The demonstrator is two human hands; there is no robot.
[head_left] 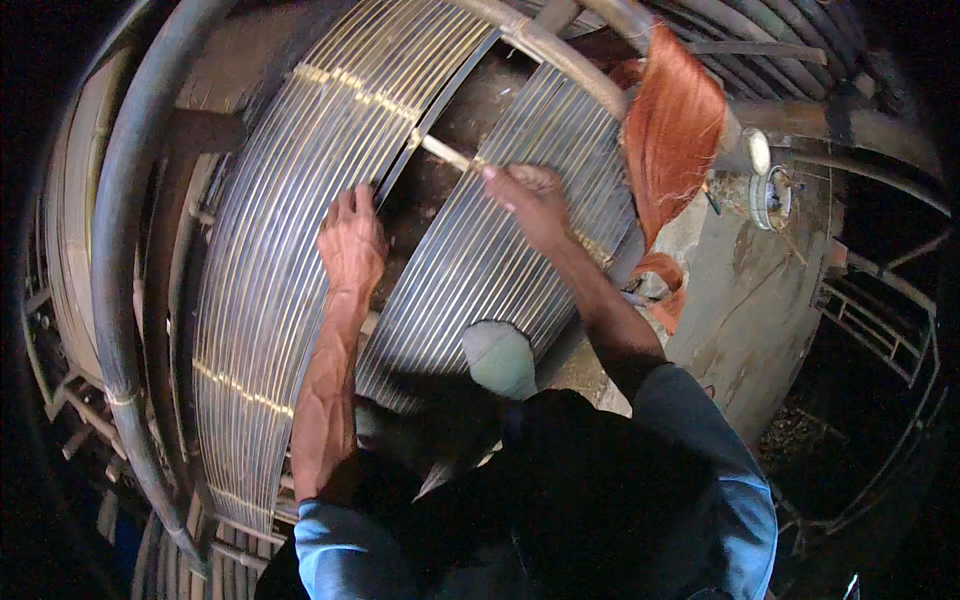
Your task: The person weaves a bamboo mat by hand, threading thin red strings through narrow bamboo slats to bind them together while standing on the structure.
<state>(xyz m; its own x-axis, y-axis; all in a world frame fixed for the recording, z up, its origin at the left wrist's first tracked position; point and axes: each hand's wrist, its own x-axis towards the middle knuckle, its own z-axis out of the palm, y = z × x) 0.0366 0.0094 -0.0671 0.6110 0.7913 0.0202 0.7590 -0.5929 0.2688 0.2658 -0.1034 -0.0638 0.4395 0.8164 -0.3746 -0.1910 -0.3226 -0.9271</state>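
Observation:
Two sections of long thin slats lie in front of me, the left slatted section [300, 180] and the right slatted section [480, 260], with a dark gap between them. Pale cord bindings [360, 92] cross the slats. My left hand [352, 245] has its fingers curled over a dark slat [440, 105] at the inner edge of the left section. A pale round crosspiece [445, 152] bridges the gap. Beside its right end, my right hand [530, 203] is closed with thumb and fingertips together over the right section; what it pinches is too small to make out.
A bundle of reddish-brown fibres [672, 125] hangs over a pole [550, 50] at the right. A can [770, 200] and a pale oval object [757, 150] stand farther right. A thick bamboo pole [125, 250] curves along the left. My knee [500, 358] is below the slats.

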